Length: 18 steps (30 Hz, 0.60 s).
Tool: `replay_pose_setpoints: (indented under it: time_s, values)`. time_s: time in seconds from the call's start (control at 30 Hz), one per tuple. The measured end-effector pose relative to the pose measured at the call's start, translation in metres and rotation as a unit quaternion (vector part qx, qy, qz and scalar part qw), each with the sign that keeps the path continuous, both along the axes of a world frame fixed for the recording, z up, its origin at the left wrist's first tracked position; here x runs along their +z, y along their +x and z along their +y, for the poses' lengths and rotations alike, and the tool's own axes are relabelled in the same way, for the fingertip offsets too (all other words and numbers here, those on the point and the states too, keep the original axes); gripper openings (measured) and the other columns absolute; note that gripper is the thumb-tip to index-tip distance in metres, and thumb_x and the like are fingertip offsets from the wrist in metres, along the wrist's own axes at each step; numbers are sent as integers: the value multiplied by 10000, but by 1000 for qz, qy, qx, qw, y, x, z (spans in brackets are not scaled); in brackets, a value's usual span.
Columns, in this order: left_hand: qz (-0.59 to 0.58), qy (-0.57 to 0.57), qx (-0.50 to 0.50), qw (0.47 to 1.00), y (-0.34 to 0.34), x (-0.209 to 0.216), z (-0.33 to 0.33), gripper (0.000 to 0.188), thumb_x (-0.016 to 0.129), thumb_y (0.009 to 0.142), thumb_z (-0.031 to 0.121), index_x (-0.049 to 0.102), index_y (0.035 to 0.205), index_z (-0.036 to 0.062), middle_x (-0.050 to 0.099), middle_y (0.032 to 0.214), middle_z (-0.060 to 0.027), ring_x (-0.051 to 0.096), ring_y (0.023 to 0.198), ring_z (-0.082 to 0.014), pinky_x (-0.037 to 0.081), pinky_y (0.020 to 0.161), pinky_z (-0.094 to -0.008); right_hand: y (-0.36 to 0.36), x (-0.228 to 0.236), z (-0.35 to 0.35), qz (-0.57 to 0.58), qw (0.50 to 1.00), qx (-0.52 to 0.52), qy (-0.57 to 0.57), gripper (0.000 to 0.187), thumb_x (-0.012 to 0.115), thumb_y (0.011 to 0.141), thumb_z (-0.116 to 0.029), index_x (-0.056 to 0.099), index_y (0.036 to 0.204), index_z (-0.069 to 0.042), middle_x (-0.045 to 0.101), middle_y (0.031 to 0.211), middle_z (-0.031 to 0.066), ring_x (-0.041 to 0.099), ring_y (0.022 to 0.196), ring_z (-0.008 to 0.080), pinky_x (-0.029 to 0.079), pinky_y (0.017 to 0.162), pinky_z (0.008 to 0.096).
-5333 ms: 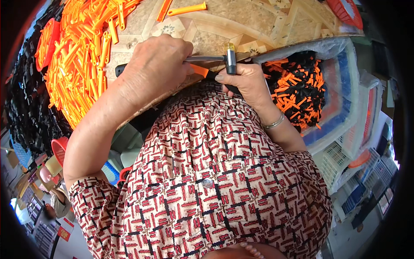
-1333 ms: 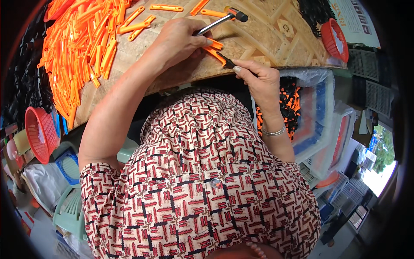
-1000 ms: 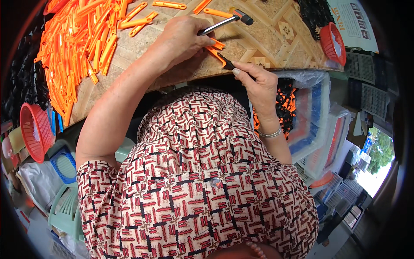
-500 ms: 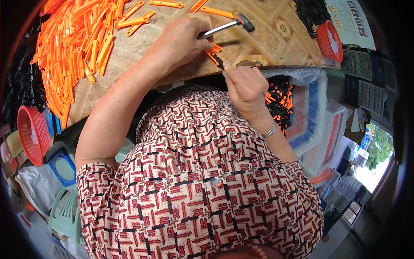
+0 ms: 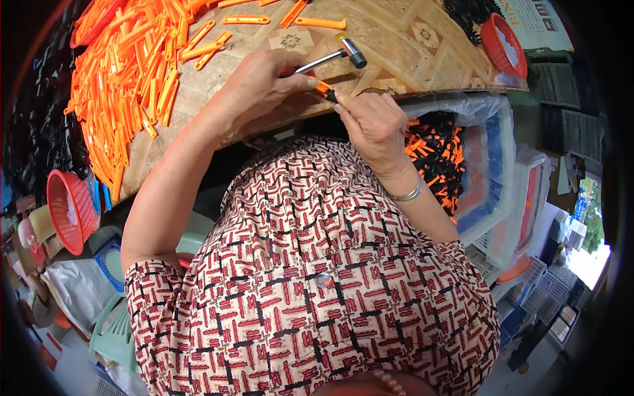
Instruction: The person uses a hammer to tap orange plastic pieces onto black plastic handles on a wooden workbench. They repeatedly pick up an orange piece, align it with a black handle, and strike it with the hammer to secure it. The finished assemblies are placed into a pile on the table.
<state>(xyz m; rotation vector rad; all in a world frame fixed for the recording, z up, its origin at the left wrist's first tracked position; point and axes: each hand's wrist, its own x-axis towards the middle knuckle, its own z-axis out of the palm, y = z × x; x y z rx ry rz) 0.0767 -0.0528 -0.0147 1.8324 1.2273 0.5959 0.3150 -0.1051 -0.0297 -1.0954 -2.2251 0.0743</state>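
My left hand (image 5: 263, 82) is closed round the handle of a small hammer (image 5: 323, 61), whose double-faced head points away to the right over the table. Its thumb and fingertips also meet the orange end of a small orange and black plastic piece (image 5: 322, 88). My right hand (image 5: 378, 122), with a bracelet at the wrist, pinches the black end of that piece between thumb and fingers. The piece is at the table's near edge, partly hidden by both hands. A large heap of long orange plastic pieces (image 5: 132, 79) covers the table's left side.
Several loose orange pieces (image 5: 246, 20) lie along the far side of the patterned table (image 5: 389, 46). At right, a plastic-lined bin (image 5: 485, 165) holds orange and black pieces. Red baskets (image 5: 503, 46) stand at both sides; black parts (image 5: 33, 132) are piled far left.
The hammer has come nearer and slightly left with my left hand. My left thumb now reaches onto the orange piece. My right hand keeps its pinch; the view has shifted a little.
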Motion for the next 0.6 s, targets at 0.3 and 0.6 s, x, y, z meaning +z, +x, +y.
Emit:
replay_pose_setpoints:
  time_s: [0.3, 0.6]
  values:
    - [-103, -145, 83, 981, 6, 6, 2, 174, 751, 909, 153, 740, 1036, 34, 641, 746, 26, 554, 661, -44, 427, 587, -208, -3, 0, -2, 7, 1000, -16, 11, 248, 773, 759, -65, 732, 1004, -76, 609, 732, 38, 592, 674, 223, 456, 640, 346]
    - [-70, -181, 64, 979, 13, 26, -1, 145, 727, 899, 114, 744, 1019, 35, 644, 756, 23, 558, 686, -45, 436, 612, -212, -2, 3, -5, 4, 1000, -8, 11, 259, 758, 774, -63, 724, 1030, -61, 601, 734, 41, 587, 672, 221, 440, 638, 346]
